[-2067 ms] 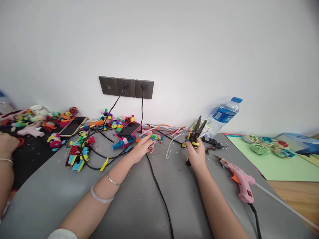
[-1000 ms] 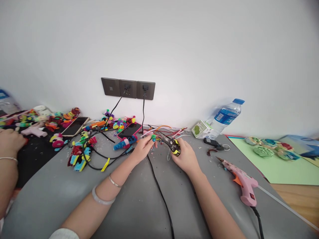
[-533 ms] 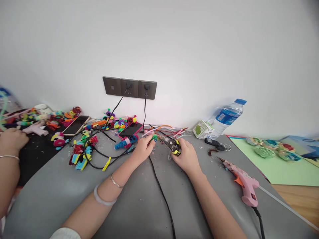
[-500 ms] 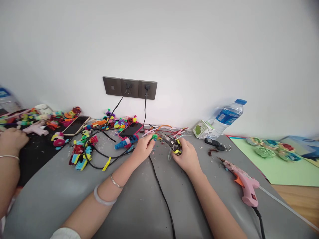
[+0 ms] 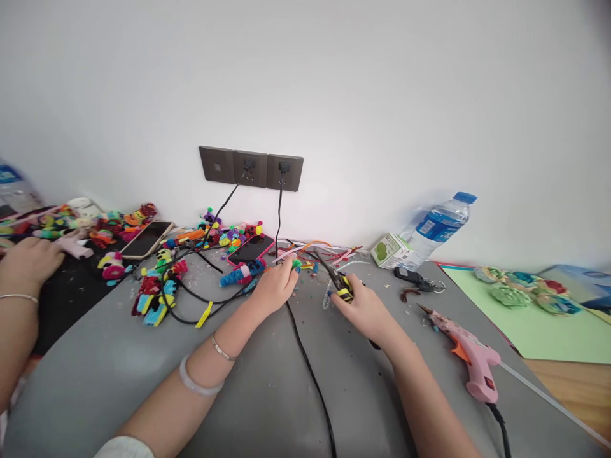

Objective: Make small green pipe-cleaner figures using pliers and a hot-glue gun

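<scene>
My left hand (image 5: 275,284) pinches a small fuzzy green piece (image 5: 296,263), most of it hidden by the fingers. To its right, my right hand (image 5: 365,308) is wrapped round a pair of pliers (image 5: 344,289) with yellow and black handles. The dark jaws point up and to the left, a short way from the green piece and apart from it. Below the pliers lies a pale, glittery stem (image 5: 326,299). Loose pipe cleaners (image 5: 317,245) in orange, red and white lie behind both hands.
A pink glue gun (image 5: 482,361) lies at right. Behind it are keys (image 5: 420,280), a small green-and-white box (image 5: 389,250) and a water bottle (image 5: 442,226). Fuzzy figures (image 5: 155,296), phones (image 5: 251,248) and black cables (image 5: 310,369) spread leftward. Another person's hand (image 5: 31,264) is at far left.
My right hand has turned and shifted slightly right, so the pliers point more steeply upward. My left hand stays nearly still. The other person's hand has moved right, toward a pink glue gun.
</scene>
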A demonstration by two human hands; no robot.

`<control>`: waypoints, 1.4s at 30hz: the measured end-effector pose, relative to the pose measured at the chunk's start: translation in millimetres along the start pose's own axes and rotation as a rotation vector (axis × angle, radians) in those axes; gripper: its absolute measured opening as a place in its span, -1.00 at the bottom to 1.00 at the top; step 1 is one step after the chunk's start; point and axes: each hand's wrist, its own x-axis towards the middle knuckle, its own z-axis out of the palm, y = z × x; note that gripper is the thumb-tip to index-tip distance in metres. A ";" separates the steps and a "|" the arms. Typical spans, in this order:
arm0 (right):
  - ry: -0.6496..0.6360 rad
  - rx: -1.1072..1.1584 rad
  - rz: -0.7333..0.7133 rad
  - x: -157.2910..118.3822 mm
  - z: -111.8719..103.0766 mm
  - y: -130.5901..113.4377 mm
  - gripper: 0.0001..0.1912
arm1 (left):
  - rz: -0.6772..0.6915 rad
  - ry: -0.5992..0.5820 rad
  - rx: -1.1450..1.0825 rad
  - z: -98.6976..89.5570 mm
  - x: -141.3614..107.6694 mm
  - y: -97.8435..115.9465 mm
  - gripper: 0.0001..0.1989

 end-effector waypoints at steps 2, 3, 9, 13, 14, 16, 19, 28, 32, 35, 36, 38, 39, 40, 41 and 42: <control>-0.084 -0.035 0.022 -5.1 0.7 -7.6 -0.81 | 0.010 -0.014 0.076 -1.3 -0.5 1.4 -0.62; -0.121 -0.049 0.040 -7.4 0.7 -11.0 -0.80 | 0.015 -0.017 0.111 -1.7 -0.7 2.3 -0.62; -0.293 -0.105 0.093 -16.5 -3.7 -21.8 -0.69 | -0.007 -0.042 0.274 -5.0 -1.3 13.3 -0.66; -0.355 -0.022 0.083 -19.4 -10.2 -22.7 -0.65 | 0.004 -0.046 0.335 -7.1 -1.7 20.7 -0.69; -0.394 0.015 0.096 -20.0 -11.6 -22.3 -0.64 | 0.014 -0.041 0.346 -7.2 -1.9 22.0 -0.70; -0.493 0.104 0.147 -21.2 -13.4 -20.9 -0.61 | 0.034 -0.032 0.366 -6.8 -2.6 24.2 -0.72; -0.587 0.226 0.207 -23.8 -13.7 -18.3 -0.60 | 0.059 -0.028 0.394 -4.7 -4.1 27.1 -0.73; -0.573 0.214 0.228 -29.1 -8.9 -16.9 -0.55 | 0.064 0.011 0.438 4.2 -9.4 31.8 -0.74; -0.537 0.167 0.206 -29.5 -2.4 -15.6 -0.55 | 0.074 0.013 0.447 6.3 -10.1 30.5 -0.76; -0.482 0.095 0.191 -30.9 1.7 -18.5 -0.60 | 0.076 0.014 0.450 7.2 -10.0 29.6 -0.76; -0.462 0.071 0.187 -31.6 2.5 -20.1 -0.62 | 0.078 0.015 0.452 7.4 -10.0 29.5 -0.75; -0.430 0.037 0.176 -33.1 3.3 -23.3 -0.64 | 0.083 0.015 0.453 7.6 -10.0 29.6 -0.75; -0.419 0.021 0.170 -33.9 3.5 -24.6 -0.65 | 0.085 0.015 0.454 7.7 -10.0 29.6 -0.75; -0.408 0.003 0.164 -34.8 3.7 -25.7 -0.66 | 0.086 0.016 0.455 7.7 -10.1 29.7 -0.75; -0.392 -0.015 0.157 -35.5 4.0 -26.5 -0.67 | 0.089 0.018 0.455 7.8 -10.2 29.8 -0.75; -0.375 -0.035 0.149 -36.3 4.3 -27.1 -0.68 | 0.092 0.022 0.455 7.9 -10.3 29.8 -0.76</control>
